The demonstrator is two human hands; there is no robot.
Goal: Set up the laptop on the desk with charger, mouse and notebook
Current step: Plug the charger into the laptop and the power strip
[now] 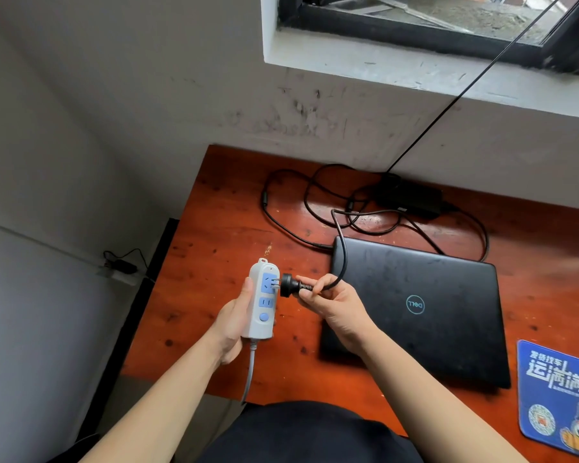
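A closed black laptop (pixel 422 312) lies on the reddish wooden desk (pixel 221 235). Behind it sit the black charger brick (pixel 410 195) and its tangled cable (pixel 288 208), one end reaching the laptop's back left corner. My left hand (pixel 234 322) grips a white power strip (pixel 262 302) with blue sockets, held upright above the desk's left part. My right hand (pixel 331 302) pinches the charger's black plug (pixel 290 285), whose metal prongs point at the top blue socket, just touching it.
A blue printed mouse pad (pixel 555 399) lies at the desk's right front. The strip's grey cord (pixel 249 372) hangs down past the front edge. A thin black wire (pixel 475 78) runs up to the window. Another small adapter (pixel 122 267) lies on the floor at left.
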